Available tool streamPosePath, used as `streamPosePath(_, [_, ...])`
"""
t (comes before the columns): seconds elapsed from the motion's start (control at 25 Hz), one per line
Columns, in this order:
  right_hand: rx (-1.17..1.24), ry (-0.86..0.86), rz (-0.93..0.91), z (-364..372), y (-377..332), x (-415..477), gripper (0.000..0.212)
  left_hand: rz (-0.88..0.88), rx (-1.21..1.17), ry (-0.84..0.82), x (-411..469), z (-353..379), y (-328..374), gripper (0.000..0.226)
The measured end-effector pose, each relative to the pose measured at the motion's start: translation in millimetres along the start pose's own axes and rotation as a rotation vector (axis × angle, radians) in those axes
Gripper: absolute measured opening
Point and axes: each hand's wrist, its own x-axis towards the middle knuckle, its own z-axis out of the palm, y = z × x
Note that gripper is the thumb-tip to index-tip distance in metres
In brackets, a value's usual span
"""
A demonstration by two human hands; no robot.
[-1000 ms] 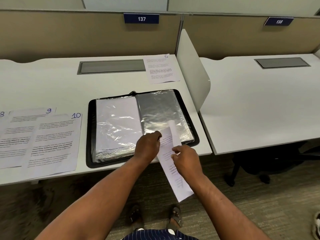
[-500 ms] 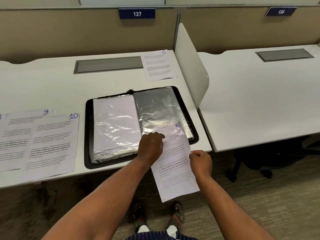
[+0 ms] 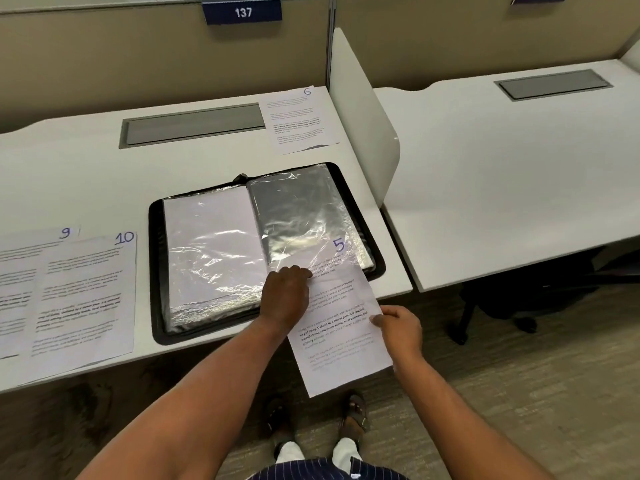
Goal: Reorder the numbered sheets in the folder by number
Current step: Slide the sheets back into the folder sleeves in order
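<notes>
1 folder [image 3: 156, 271], 4 sheets: sheet 6 [image 3: 299, 119] at 12 o'clock, sheet 9 [image 3: 20, 271] + sheet 10 [image 3: 86, 296] at 9. L hand [image 3: 285, 296] pinches sleeve [image 3: 301, 216], R hand [image 3: 401, 329] pinches sheet 5 [image 3: 341, 344].

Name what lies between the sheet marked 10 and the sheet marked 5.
In the head view, the open black folder: its left-hand sleeve page fills the stretch between sheet 10 and sheet 5, with the left hand at sheet 5's edge.

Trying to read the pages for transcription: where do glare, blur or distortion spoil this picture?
Head view: overhead light glares off the folder's plastic sleeves, veiling the top of sheet 5; the handwritten numbers are legible, but print on sheet 10 is smeared; the wide lens slants the partition lines.
</notes>
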Motion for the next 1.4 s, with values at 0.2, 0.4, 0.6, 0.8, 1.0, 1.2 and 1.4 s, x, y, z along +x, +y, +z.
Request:
streamPosePath(0.2, [0.246, -0.011, 0.249, -19.5, 61.0, -16.9, 0.024, 0.006, -0.004, -0.002, -1.2, 3.6, -1.6, 0.02])
streamPosePath(0.4, [0.425, -0.173, 0.457, 1.3, 102.2, -45.3, 0.022, 0.021, -0.04, 0.026, -3.8, 4.3, 1.4, 0.019])
streamPosePath(0.6, [0.466, -0.167, 0.428, 21.1, 94.5, -52.3, 0.01, 0.06, -0.068, 0.051, -4.4, -0.7, 4.5, 0.022])
streamPosePath(0.8, [0.478, -0.148, 0.381, 26.8, 75.7, -49.1, 0.009, 0.061, -0.093, 0.066, -2.1, -4.5, 5.9, 0.022])
streamPosePath(1.0, [0.474, -0.147, 0.341, 39.3, 52.6, -42.6, 0.006, 0.064, -0.1, 0.081, -1.6, -8.3, 4.0, 0.021])
streamPosePath(1.2, [0.509, -0.129, 0.32, 47.4, 40.6, -42.2, 0.004, 0.058, -0.095, 0.091, -3.9, -12.1, 5.0, 0.02])
streamPosePath(1.4, [0.566, -0.107, 0.329, 37.8, 51.0, -55.8, 0.005, 0.049, -0.101, 0.102, -3.6, -15.4, 2.6, 0.023])
